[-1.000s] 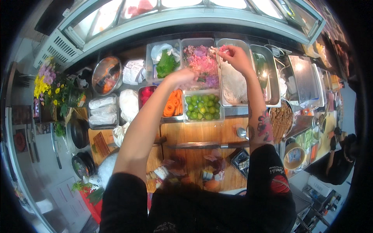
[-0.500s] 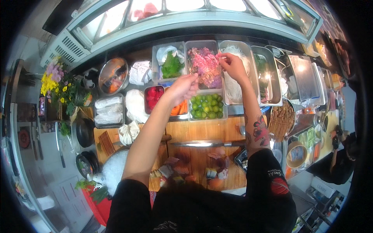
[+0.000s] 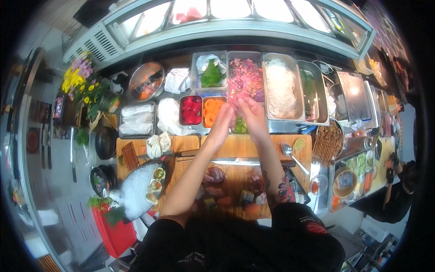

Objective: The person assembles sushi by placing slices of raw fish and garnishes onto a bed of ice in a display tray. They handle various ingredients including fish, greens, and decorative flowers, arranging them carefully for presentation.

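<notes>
My two hands meet over the near end of a tub of pink petals and small flowers [image 3: 244,75]. My left hand [image 3: 222,121] and my right hand [image 3: 253,119] are both closed in pinches, fingertips touching or nearly so. Something tiny and pinkish may be between them, but I cannot make it out. Just beneath, a tub of green limes [image 3: 240,127] is mostly hidden by the hands. Orange carrot slices [image 3: 213,109] and red pieces [image 3: 190,110] sit in small containers left of my left hand. White shredded strands [image 3: 283,86] fill a tray beyond my right hand.
Below my forearms, a long knife [image 3: 235,161] lies across the wooden cutting board [image 3: 240,143], with fish pieces [image 3: 215,176] nearer me. A dish of crushed ice [image 3: 139,188] with shells is at left. A spoon [image 3: 295,158] and lemon half [image 3: 298,145] lie right. A co-worker [image 3: 394,190] stands far right.
Both hands have drawn back toward me from the pink petals and come together. The view has shifted, so the ice dish and the spoon now show.
</notes>
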### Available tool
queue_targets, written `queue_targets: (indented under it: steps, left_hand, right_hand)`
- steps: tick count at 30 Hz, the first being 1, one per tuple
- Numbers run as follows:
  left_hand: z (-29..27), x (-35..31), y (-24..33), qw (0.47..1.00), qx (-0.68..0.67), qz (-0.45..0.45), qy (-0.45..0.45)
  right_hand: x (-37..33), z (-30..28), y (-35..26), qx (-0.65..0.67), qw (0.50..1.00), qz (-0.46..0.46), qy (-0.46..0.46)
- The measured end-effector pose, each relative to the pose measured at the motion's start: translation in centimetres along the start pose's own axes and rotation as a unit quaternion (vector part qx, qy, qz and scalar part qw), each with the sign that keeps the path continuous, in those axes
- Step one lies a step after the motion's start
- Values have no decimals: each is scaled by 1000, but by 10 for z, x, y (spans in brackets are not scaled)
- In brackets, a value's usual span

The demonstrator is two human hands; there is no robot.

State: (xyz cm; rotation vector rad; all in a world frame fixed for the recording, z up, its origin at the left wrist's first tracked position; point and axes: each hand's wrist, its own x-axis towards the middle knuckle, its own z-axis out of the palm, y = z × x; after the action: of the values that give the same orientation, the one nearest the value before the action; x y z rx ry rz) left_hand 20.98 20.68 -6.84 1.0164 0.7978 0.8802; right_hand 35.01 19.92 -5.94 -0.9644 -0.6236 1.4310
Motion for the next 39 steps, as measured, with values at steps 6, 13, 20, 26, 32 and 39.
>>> queue_targets:
  steps: [6,13,20,26,32,39]
  left_hand:
    - [-12,-97,24,944,317,40,88]
    - [-67,-226,41,976,168,74,118]
    - [-170,-412,55,952,164,143,215]
    - [-255,-574,45,847,428,145,280]
    - [-334,-662,23,812,448,92,363]
    - [-416,-692,-6,768,480,59,420]
  right_hand:
    - [-64,47,12,-71,994,-21,-75]
    - [-152,133,55,-183,965,16,-187]
    - [-257,247,135,-146,934,68,-319]
    - [-332,347,226,-354,827,22,-436]
    - [-371,434,324,-405,776,-79,-477]
    - [-369,495,403,-483,735,-115,-462]
